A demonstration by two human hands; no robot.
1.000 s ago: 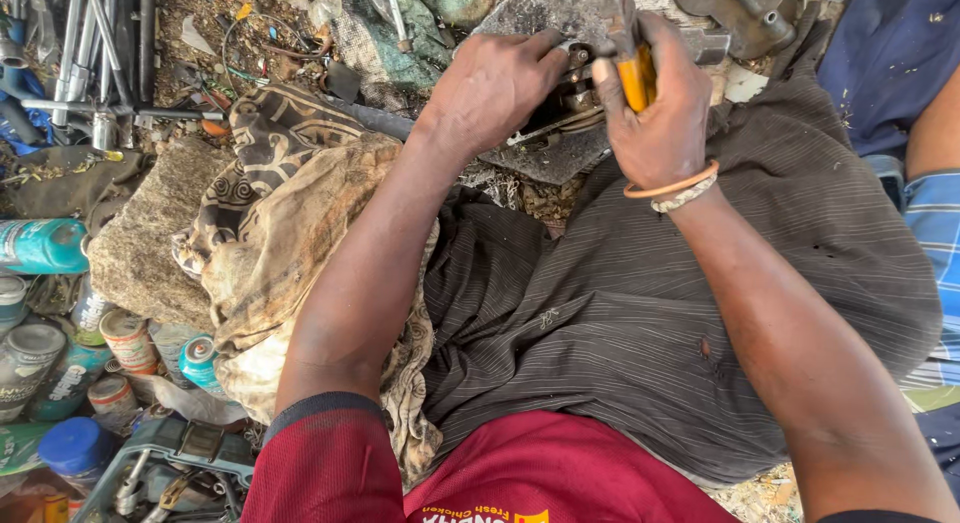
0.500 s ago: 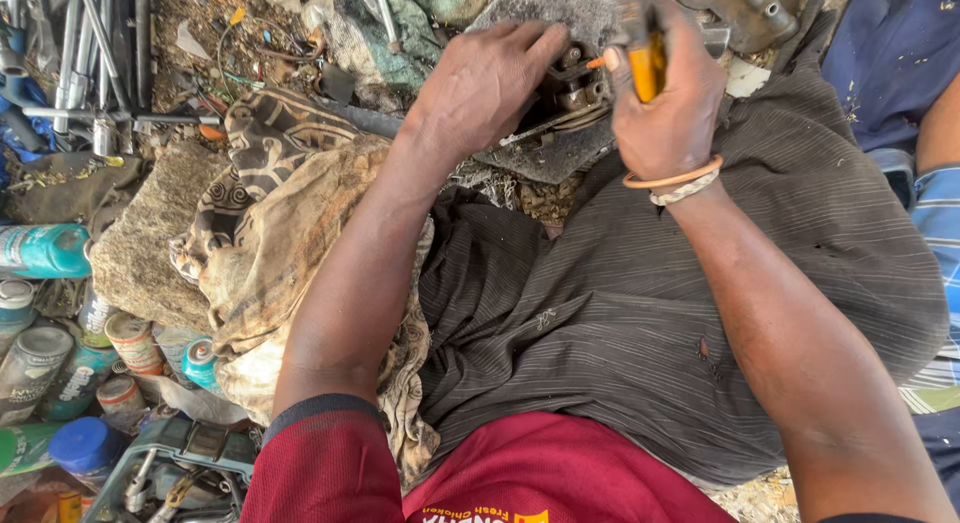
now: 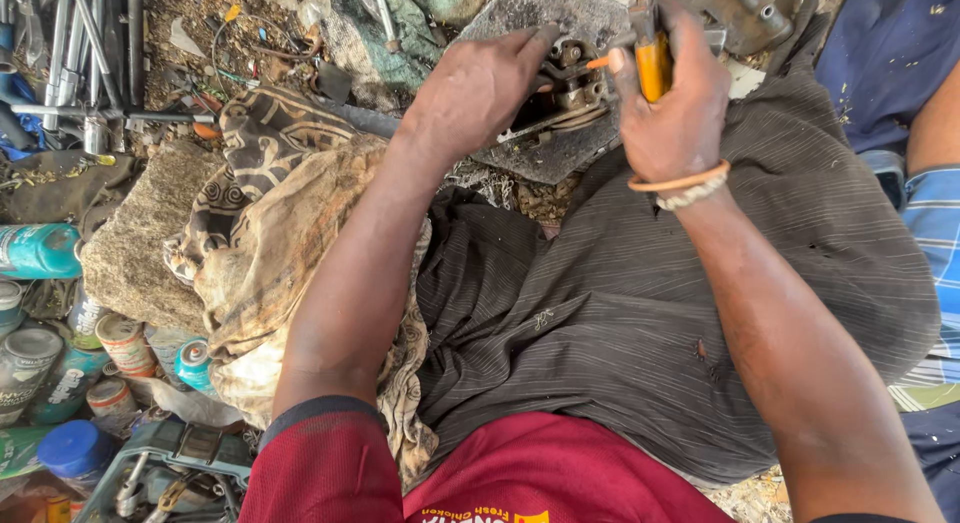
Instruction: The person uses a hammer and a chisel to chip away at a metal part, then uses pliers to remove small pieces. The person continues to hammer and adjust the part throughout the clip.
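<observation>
Nearest on the left there's a cluster of tins [image 3: 125,343] and a blue lid [image 3: 72,451] next to a grey toolbox [image 3: 165,473], so that side is pretty crowded. A patterned cloth [image 3: 265,233] is draped over a stone block [image 3: 140,238] beside the person's left arm, and the dark striped trousers [image 3: 640,313] fill the middle. Further out, the left hand [image 3: 475,88] is spread flat with fingers pressing on a small greasy metal part [image 3: 565,88] that sits on a grey slab [image 3: 560,143]. The right hand [image 3: 675,108] is wrapped tight around a yellow-handled tool [image 3: 652,63], tip down at the part. I'd say the trick here is to keep that left hand pushing firmly so the part can't twist, and keep the tool straight over it. Fingers sit very close to the tip, so a slip could hurt. Far left, loose metal rods [image 3: 75,43] and wires [image 3: 250,53] clutter the dirt, and someone's blue sleeve [image 3: 885,63] crowds the right side.
</observation>
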